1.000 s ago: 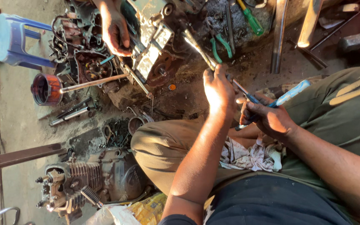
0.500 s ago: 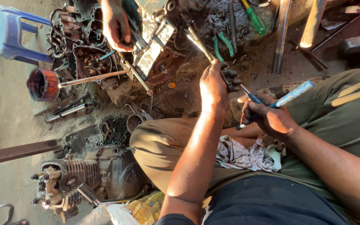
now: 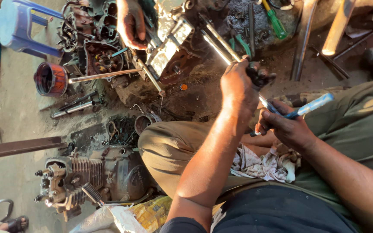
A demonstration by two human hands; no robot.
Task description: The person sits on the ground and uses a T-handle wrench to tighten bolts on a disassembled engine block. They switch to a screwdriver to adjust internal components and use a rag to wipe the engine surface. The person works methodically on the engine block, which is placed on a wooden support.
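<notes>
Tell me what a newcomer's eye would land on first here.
First, the person's two hands at centre right: the left hand grips a small dark greasy part, while the right hand holds a blue-handled tool. Next, a finned engine block lying on the ground at lower left. At the top, another person's hand rests on an opened engine.

My blue-handled tool (image 3: 309, 106) looks glossy plastic; the engine block (image 3: 104, 174) is dull, grimy ribbed metal; the rag (image 3: 260, 164) is crumpled cloth.

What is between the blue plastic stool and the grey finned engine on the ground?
In the head view, a round red cup-shaped part on a metal rod and loose steel tubes.
</notes>
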